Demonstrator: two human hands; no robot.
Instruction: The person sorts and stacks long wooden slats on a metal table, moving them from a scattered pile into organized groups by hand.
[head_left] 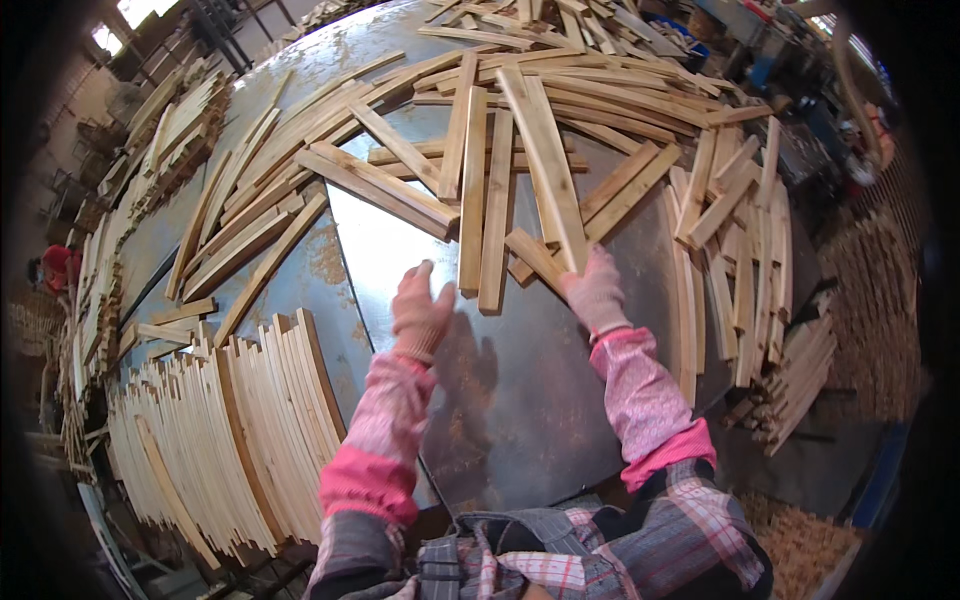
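My right hand (pixel 597 292), in a pale knitted glove, is closed on the near end of a long wooden strip (pixel 543 150). The strip points away from me and lies over other pieces. Gloved likewise, my left hand (pixel 420 310) hovers above the metal tabletop (pixel 520 400) with fingers and thumb apart, holding nothing. Just beyond it are two upright-lying strips, a left one (pixel 472 200) and a right one (pixel 496 215). A short wooden piece (pixel 535 260) lies beside my right fingertips.
Tightly lined-up strips (pixel 220 430) fill the table's near left. A loose heap (pixel 620 90) spreads along the far side, and another pile (pixel 740 240) lies at the right. Stacked wood (pixel 870 310) stands beyond the right edge. A person in red (pixel 62 268) is far left.
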